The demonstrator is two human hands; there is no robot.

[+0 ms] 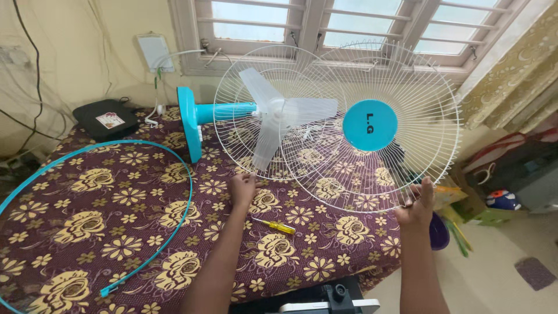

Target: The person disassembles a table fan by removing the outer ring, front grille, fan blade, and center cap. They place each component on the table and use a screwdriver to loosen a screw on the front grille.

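A turquoise table fan lies on its side on the bed, its round base (189,122) at the left and its pale translucent blades (279,113) inside the white rear wire guard (232,104). My right hand (417,203) grips the lower rim of the white front wire guard (418,104), which has a turquoise centre disc (370,125) and is held upright, overlapping the rear guard. My left hand (243,187) touches the bottom of the rear guard's rim. A yellow-handled screwdriver (278,226) lies on the bedspread between my forearms.
A thin turquoise guard ring (174,168) curves across the maroon floral bedspread (87,215) at the left. A black pouch (104,118) sits at the bed's far corner. A window runs behind. Boxes, bags and a purple bowl (439,232) crowd the floor at the right.
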